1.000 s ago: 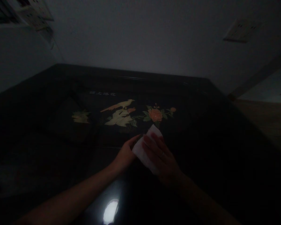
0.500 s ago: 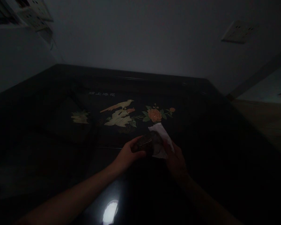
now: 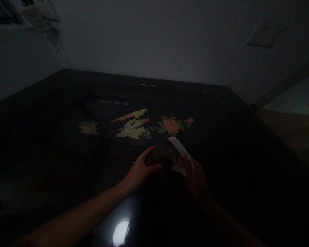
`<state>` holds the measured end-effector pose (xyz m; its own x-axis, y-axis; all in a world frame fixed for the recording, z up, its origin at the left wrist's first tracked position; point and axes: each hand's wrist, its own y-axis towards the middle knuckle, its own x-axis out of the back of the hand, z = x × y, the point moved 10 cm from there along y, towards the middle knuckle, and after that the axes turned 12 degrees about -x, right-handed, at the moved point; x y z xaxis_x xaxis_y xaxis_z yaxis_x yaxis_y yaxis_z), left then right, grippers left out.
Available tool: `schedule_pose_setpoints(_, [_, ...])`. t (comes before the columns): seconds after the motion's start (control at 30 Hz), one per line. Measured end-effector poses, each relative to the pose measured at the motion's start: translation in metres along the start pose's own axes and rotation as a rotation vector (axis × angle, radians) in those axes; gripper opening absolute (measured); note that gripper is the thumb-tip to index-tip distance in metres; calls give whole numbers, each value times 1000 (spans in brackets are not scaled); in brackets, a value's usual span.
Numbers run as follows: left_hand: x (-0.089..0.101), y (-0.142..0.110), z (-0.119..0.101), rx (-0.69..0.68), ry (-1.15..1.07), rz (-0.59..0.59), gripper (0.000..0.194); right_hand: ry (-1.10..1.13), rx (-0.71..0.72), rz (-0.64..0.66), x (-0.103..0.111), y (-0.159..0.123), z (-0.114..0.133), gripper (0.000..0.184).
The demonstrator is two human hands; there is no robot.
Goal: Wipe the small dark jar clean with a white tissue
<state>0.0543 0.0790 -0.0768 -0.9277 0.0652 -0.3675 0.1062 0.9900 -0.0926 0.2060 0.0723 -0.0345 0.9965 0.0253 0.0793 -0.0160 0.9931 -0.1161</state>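
The scene is very dark. My left hand (image 3: 140,168) is closed round a small dark rounded object (image 3: 162,155) that I cannot identify, holding it just above a glossy black table (image 3: 67,164). My right hand (image 3: 195,178) pinches a crumpled white tissue (image 3: 179,156) and presses it against the right side of that object. Both hands meet near the middle of the table, just in front of its inlaid picture of a bird (image 3: 130,116) and an orange flower (image 3: 171,126).
The black table runs to a pale wall (image 3: 154,37) at the back. A wall socket (image 3: 266,34) shows at upper right, and wooden floor (image 3: 293,133) lies past the table's right edge. A lamp's reflection (image 3: 121,231) glares near the front edge.
My right hand lay flat over the tissue a second ago; it has since drawn back and bunched the tissue, baring the dark object in my left hand. The hands barely shifted in the last half second.
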Motion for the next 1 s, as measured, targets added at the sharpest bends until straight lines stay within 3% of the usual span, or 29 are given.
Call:
schedule_pose_setpoints(0.1, [1,0,-3,-34,-5,-13,65,-285,382,165,-23,-19,36,46])
schedule_pose_setpoints(0.2, [2,0,0,-23,10,-22,62,-499,623,202,-37,-35,49,54])
schedule_pose_setpoints(0.33, [6,0,1,-30,31,-48,55,-663,815,191,-50,-48,49,55])
schedule_pose_setpoints(0.43, [6,1,1,-55,10,-51,48,-704,853,201,-56,-52,47,57])
schedule_pose_setpoints(0.53, [4,0,3,-33,-20,-27,51,-658,781,188,-52,-48,48,57])
schedule_pose_setpoints(0.7, [1,0,5,-26,-59,27,60,-399,475,129,-29,-26,43,50])
schedule_pose_setpoints(0.9, [-1,-1,8,-3,-63,63,66,-38,-77,-55,3,-2,-4,48])
schedule_pose_setpoints(1.0, [-1,-2,7,5,-30,68,68,112,-256,-105,7,2,-25,51])
